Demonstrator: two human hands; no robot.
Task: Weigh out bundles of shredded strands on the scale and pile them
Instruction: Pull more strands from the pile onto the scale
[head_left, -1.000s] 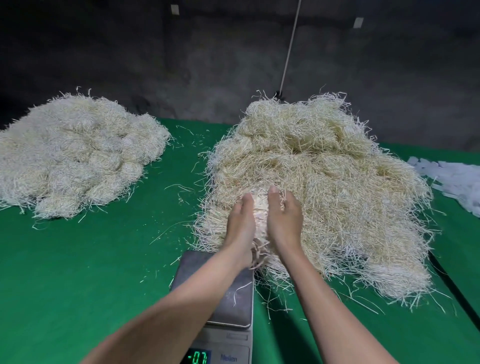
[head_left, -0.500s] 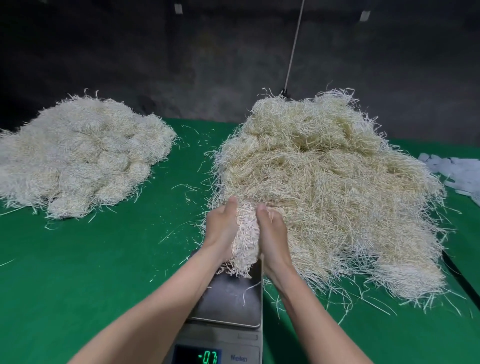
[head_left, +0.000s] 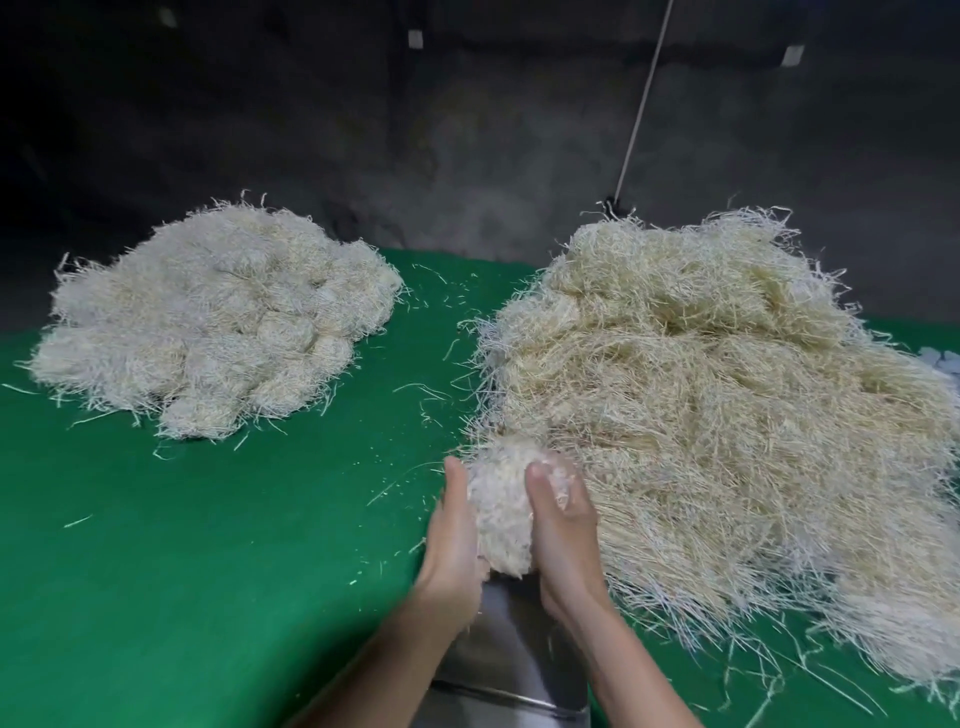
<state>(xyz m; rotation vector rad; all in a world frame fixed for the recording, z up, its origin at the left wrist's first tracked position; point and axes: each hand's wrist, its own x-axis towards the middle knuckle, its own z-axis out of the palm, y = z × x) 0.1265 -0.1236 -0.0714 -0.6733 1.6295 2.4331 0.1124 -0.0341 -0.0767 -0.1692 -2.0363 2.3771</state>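
Both hands clasp one bundle of shredded strands (head_left: 500, 512) between them: the left hand (head_left: 453, 540) cups its left side, and the right hand (head_left: 565, 535) wraps its right side with the thumb laid over the top. The fingers are mostly hidden behind the strands. The bundle sits at the near-left edge of the large loose heap (head_left: 727, 415), over the far end of the scale's steel platform (head_left: 511, 644); I cannot tell whether its lower end touches the metal. Well apart to the left, a pile of rounded bundles (head_left: 218, 322) lies on the green table cover (head_left: 208, 571), with stray strands scattered between the two masses.
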